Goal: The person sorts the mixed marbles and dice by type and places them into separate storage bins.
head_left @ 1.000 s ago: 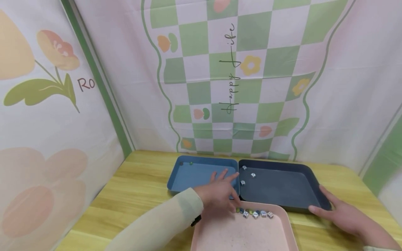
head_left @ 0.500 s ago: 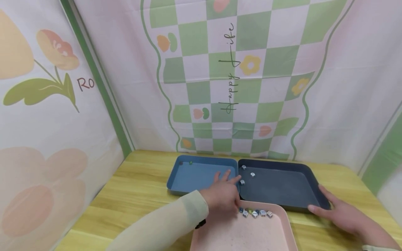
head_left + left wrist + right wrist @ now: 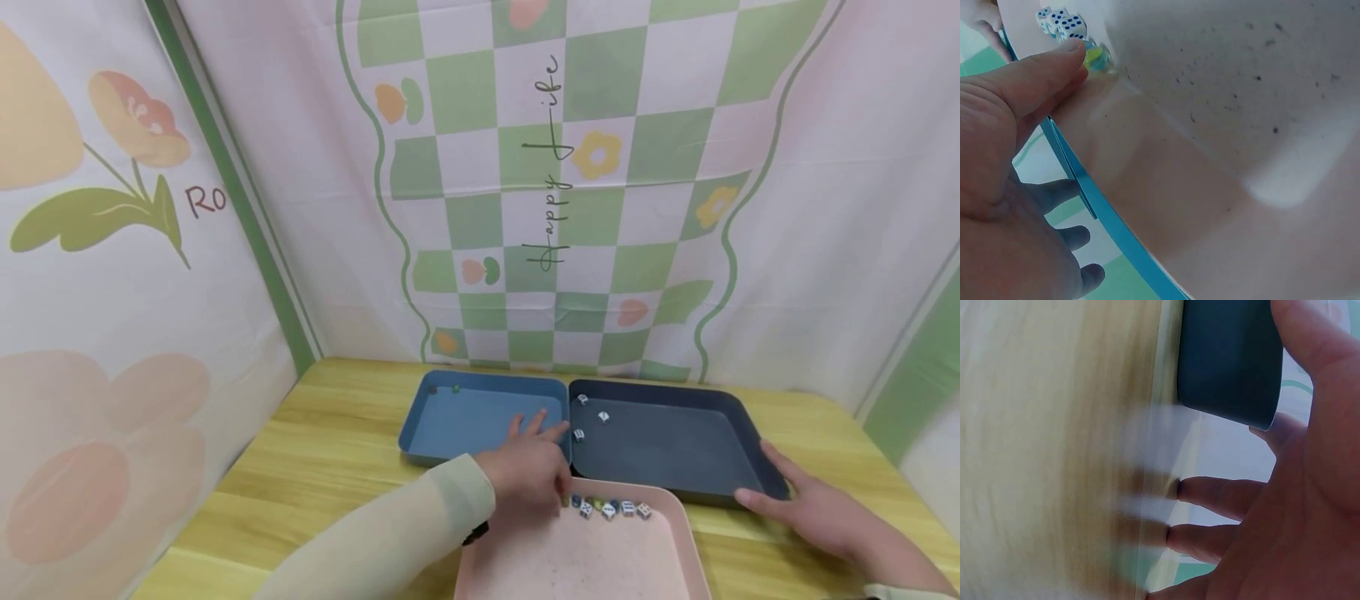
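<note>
My left hand (image 3: 528, 471) reaches over the back edge of the pink tray (image 3: 577, 554). Thumb and index finger extend close together, their tips at a clear marble with yellow-green inside (image 3: 1096, 58); no firm pinch shows. The other fingers spread over the blue tray (image 3: 465, 429). Along the pink tray's back wall lie several white dice (image 3: 627, 507) and marbles, including a blue marble (image 3: 576, 501). My right hand (image 3: 821, 512) rests against the near right corner of the dark tray (image 3: 675, 442), thumb and index finger straddling it, the other fingers straight and apart (image 3: 1222, 494).
Three white dice (image 3: 603, 417) lie at the dark tray's left end. Two small marbles (image 3: 455, 389) sit in the blue tray's back left corner. All three trays stand close together on a wooden table (image 3: 300, 467). A patterned curtain (image 3: 525, 333) hangs behind.
My left hand has shifted slightly right and toward the pink tray, its thumb and index finger coming to the end marble. The right hand has stayed at the dark tray's corner.
</note>
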### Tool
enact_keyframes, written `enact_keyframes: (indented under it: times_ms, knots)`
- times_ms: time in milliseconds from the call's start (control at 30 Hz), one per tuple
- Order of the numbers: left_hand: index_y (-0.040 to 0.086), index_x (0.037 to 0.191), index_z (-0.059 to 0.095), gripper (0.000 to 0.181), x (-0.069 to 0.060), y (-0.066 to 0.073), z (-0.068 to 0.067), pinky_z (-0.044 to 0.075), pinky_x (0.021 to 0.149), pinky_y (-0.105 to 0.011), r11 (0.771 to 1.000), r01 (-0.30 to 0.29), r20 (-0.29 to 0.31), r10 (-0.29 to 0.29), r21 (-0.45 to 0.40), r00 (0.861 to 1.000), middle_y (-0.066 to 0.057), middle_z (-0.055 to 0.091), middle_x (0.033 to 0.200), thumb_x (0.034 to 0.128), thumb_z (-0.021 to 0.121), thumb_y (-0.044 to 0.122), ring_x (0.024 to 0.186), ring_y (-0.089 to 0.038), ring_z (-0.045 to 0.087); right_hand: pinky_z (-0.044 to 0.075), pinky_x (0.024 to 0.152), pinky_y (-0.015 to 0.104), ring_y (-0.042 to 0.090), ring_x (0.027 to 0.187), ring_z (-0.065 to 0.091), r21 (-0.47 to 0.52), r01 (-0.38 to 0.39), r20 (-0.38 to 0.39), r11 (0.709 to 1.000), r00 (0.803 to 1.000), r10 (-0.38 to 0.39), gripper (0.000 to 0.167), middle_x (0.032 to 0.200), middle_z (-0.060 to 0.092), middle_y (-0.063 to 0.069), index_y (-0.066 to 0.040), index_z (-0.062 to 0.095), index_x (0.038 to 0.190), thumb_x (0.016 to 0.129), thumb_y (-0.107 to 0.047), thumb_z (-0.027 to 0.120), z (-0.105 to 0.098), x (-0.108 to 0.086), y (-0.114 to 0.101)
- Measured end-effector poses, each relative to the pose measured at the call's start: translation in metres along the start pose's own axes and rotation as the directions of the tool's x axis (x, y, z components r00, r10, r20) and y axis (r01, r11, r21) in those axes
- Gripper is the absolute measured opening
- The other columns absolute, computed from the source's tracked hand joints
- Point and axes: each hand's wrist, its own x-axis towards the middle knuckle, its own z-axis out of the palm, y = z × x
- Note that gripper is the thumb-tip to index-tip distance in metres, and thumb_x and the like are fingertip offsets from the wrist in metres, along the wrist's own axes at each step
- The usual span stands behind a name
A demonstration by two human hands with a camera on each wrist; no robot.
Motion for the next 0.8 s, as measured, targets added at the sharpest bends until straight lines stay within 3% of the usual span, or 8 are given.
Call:
enact_keyframes:
  times_ms: [400,800]
  knots:
    - [0.046,0.083,0.072,0.012,0.0052,0.0019,-0.0002,0.012,0.115,-0.055,0.999,-0.049,0.024,0.048,0.023,0.999,0.005,0.033,0.158,0.0830,0.082,0.040,0.150,-0.029,0.000,0.038,0.085,0.072,0.071,0.116,0.036,-0.017,0.023,-0.026,1.000,0.999,-0.024,0.101,0.135,0.025,0.053,0.008,-0.008,0.152,0.100,-0.059,0.047,-0.0005,-0.0066,-0.0079]
    - [0.050,0.087,0.074,0.011,0.0071,0.0023,0.0006,0.011,0.115,-0.056,0.997,-0.051,0.061,0.047,0.063,0.997,0.004,0.020,0.164,0.0849,0.080,0.041,0.150,-0.029,-0.006,0.038,0.084,0.072,0.070,0.115,0.038,-0.017,0.019,-0.019,1.000,1.000,-0.019,0.102,0.134,0.026,0.053,0.007,-0.007,0.152,0.099,-0.061,0.047,-0.0001,-0.0029,-0.0029]
